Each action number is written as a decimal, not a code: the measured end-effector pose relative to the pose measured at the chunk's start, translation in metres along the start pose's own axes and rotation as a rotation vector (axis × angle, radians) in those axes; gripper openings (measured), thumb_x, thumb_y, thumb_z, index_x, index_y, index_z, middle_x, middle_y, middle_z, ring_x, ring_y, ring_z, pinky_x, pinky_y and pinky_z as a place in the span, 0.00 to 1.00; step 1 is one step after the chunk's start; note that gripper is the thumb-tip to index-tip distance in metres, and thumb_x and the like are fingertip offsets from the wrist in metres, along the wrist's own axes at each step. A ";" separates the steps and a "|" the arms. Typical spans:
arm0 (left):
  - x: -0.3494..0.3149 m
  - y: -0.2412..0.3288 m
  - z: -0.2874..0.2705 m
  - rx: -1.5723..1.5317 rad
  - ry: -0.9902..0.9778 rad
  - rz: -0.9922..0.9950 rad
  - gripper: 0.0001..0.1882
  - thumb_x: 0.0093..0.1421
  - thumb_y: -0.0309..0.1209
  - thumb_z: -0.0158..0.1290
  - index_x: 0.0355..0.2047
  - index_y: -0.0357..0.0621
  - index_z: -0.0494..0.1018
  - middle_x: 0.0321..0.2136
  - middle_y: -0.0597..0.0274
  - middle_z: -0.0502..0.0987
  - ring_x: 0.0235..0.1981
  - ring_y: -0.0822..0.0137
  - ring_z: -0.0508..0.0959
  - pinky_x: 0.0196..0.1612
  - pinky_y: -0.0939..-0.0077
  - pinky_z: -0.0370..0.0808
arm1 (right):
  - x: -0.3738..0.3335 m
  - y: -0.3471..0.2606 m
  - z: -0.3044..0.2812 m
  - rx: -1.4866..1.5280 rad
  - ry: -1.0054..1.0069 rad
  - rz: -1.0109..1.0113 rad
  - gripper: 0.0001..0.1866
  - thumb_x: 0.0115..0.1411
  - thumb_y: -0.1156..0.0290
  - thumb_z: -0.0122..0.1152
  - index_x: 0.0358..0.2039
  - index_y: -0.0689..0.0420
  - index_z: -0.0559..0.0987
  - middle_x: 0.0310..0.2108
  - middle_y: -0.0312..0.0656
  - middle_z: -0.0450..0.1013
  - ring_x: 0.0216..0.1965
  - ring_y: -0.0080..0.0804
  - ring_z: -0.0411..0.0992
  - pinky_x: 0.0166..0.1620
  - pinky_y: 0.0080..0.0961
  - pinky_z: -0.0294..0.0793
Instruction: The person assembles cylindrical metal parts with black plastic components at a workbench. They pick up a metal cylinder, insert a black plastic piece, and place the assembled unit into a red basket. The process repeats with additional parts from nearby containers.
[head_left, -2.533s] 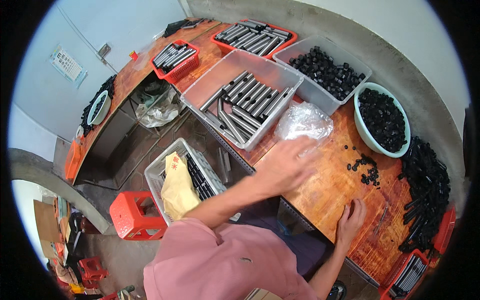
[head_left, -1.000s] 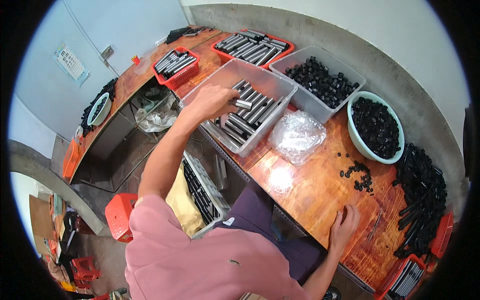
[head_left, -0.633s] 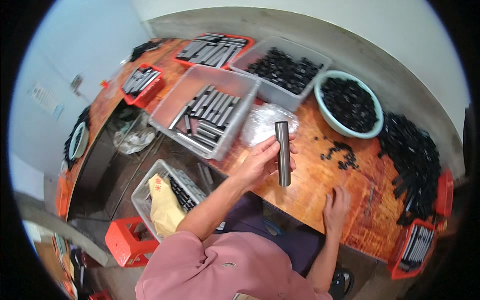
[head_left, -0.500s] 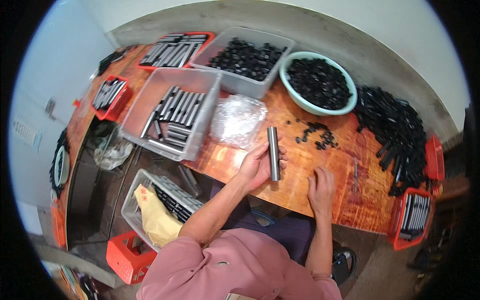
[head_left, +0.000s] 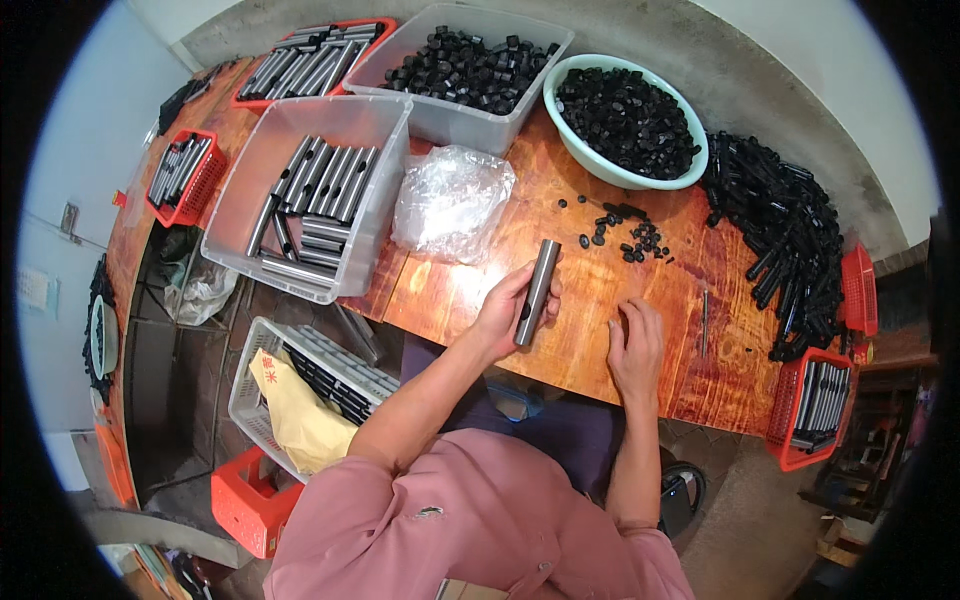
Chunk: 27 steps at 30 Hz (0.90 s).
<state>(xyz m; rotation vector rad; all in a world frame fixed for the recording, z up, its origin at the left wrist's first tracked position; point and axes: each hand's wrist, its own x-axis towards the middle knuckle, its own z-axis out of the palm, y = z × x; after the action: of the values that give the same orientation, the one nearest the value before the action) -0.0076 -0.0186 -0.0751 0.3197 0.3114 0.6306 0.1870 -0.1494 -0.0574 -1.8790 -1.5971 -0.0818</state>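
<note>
A grey metal tube [head_left: 540, 285] with a dark hole near its lower end is gripped in my left hand [head_left: 502, 308], tilted above the table's near edge. My right hand [head_left: 638, 352] lies on the wooden tabletop [head_left: 580, 340], its fingers slightly bent and holding nothing. Beyond it are scattered small black plugs [head_left: 645, 240]. A crumpled clear plastic bag [head_left: 455, 200] lies past my left hand. Similar tubes [head_left: 345, 185] fill part of a translucent bin [head_left: 225, 235] on the left.
Black plugs fill another translucent bin [head_left: 525, 125] and a pale green basin [head_left: 700, 165]. A heap of black pieces [head_left: 785, 240] spreads at right. Red baskets [head_left: 785, 455] hold tubes. A thin rod [head_left: 705, 325] lies near my right hand. Below left stands a grey crate [head_left: 255, 390].
The tube has tilted from nearly upright, its top leaning right and its lower end swinging left. My right hand stays on the tabletop. The whole view has shifted slightly.
</note>
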 end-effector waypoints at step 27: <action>0.002 -0.004 0.000 0.064 -0.030 0.084 0.19 0.71 0.37 0.49 0.58 0.42 0.66 0.45 0.48 0.78 0.43 0.58 0.80 0.50 0.62 0.77 | 0.001 0.001 0.002 -0.033 0.017 -0.001 0.15 0.56 0.78 0.65 0.45 0.64 0.77 0.48 0.50 0.74 0.48 0.51 0.72 0.52 0.41 0.72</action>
<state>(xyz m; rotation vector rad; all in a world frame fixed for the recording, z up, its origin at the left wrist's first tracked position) -0.0041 -0.0204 -0.0765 0.4051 0.2906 0.6987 0.1876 -0.1477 -0.0594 -1.8980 -1.5939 -0.1249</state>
